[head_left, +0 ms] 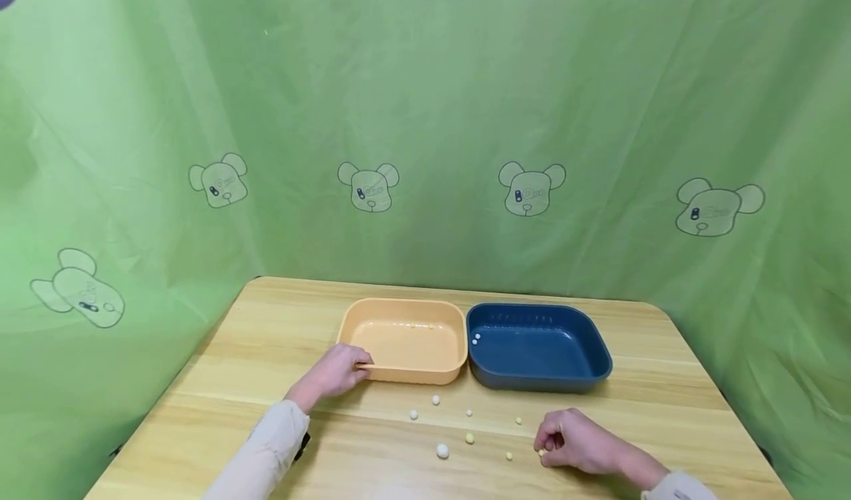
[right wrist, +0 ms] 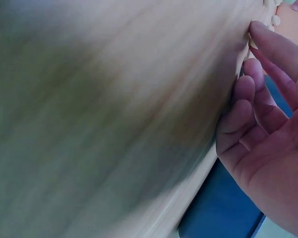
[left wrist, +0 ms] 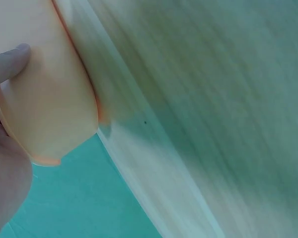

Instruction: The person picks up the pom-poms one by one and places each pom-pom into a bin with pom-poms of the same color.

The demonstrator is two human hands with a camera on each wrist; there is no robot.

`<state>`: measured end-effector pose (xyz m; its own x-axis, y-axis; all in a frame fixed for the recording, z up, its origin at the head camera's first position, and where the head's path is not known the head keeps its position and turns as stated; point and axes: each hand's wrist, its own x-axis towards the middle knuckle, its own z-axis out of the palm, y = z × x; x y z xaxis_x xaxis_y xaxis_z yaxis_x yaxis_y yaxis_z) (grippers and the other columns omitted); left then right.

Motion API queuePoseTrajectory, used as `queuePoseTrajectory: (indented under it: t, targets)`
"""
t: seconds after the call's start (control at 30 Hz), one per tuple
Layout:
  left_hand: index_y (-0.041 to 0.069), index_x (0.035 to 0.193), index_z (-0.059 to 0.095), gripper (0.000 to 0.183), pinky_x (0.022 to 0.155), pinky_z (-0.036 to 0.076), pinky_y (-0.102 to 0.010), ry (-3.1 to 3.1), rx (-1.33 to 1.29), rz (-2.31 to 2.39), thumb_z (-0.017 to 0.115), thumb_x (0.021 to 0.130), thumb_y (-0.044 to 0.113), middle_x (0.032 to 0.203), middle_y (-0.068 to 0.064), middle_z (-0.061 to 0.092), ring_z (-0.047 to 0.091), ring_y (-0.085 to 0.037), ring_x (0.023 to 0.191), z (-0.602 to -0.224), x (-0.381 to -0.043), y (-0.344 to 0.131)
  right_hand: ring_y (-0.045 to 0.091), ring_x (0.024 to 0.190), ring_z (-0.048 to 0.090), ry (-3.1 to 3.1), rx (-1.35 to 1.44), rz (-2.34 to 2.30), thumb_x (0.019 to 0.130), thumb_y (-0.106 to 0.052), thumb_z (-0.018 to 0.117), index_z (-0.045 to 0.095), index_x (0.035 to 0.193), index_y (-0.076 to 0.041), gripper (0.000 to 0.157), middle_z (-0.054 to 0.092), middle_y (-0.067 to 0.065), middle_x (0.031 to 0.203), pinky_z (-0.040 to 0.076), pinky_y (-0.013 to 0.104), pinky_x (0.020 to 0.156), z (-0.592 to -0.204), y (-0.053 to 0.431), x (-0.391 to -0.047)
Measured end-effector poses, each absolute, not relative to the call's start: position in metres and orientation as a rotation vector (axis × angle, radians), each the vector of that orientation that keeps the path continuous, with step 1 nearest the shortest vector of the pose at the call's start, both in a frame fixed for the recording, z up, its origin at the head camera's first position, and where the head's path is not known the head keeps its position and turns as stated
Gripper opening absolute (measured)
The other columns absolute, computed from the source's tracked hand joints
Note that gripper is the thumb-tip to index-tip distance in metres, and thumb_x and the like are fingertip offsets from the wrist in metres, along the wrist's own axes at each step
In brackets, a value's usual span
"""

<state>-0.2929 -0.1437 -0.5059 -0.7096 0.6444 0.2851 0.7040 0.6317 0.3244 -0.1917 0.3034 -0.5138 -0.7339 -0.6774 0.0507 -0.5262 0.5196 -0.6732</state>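
My left hand (head_left: 337,370) grips the near left rim of the light orange bin (head_left: 412,375); in the left wrist view its thumb (left wrist: 12,63) lies along the bin's outer wall. Two small yellow balls (head_left: 431,326) lie inside that bin. My right hand (head_left: 580,441) is low over the table at the right, pinching a small yellow ball (head_left: 541,453) between thumb and index finger, the other fingers curled. Left of it lie loose yellow balls (head_left: 470,438) and white balls (head_left: 442,450) of differing sizes.
A dark blue bin (head_left: 540,383) stands right beside the orange one, two small white balls (head_left: 476,339) at its left inner side. Both bins sit toward the back of the wooden table (head_left: 266,323). A green curtain (head_left: 439,256) with bear heads hangs behind.
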Motion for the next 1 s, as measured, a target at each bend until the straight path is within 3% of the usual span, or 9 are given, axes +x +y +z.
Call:
queuePoseTrajectory:
  t: [1.0]
  targets:
    - [0.014,0.080,0.069,0.007,0.069,0.049,-0.026,-2.717,-1.119,-0.594,0.072,0.082,0.009,0.078,0.007,0.066,0.058,-0.005,0.071,-0.5103,-0.2943,-0.1439,0.000,0.069,0.050,2.420,-0.976,-1.037,0.083,-0.012,0.071,0.066,0.082,-0.016,0.007,0.055,-0.011,0.075,0.045,0.022,0.057,-0.5116,0.3076,-0.1960]
